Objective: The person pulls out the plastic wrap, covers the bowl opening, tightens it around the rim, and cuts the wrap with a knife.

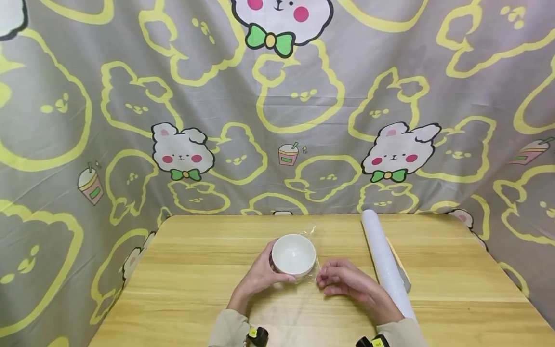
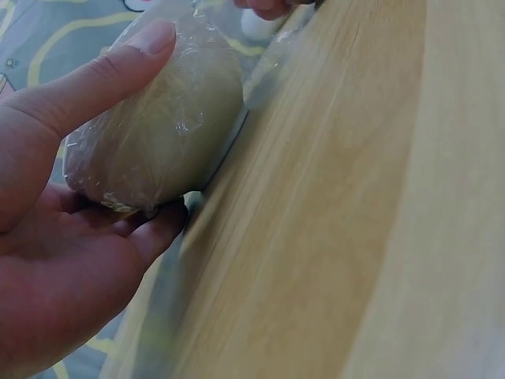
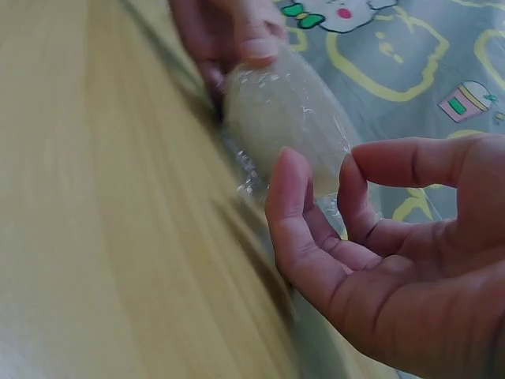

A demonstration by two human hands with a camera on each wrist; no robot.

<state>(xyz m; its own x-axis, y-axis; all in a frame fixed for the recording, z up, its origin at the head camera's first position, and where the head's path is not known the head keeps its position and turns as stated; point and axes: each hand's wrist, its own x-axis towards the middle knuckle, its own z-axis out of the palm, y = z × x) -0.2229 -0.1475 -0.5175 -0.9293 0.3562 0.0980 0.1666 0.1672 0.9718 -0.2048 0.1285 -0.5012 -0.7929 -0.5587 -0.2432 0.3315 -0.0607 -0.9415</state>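
Observation:
A white bowl [image 1: 294, 255] has clear plastic film [image 2: 188, 103] wrapped over its outside, creased and shiny. My left hand [image 1: 261, 271] grips the bowl from the left, thumb along the near side and fingers around the far side and beneath it. To the right of the bowl, my right hand [image 1: 347, 280] pinches the film's edge between thumb and index finger [image 3: 364, 193], its other fingers curled. Loose film [image 1: 310, 232] sticks out past the bowl's far right rim.
A long white roll [image 1: 386, 265] lies on the wooden table [image 1: 204, 255] to the right of my right hand. Partly behind it is a thin grey object [image 1: 403, 274] with a yellowish edge. A patterned curtain [image 1: 234, 111] hangs behind the table and along both sides.

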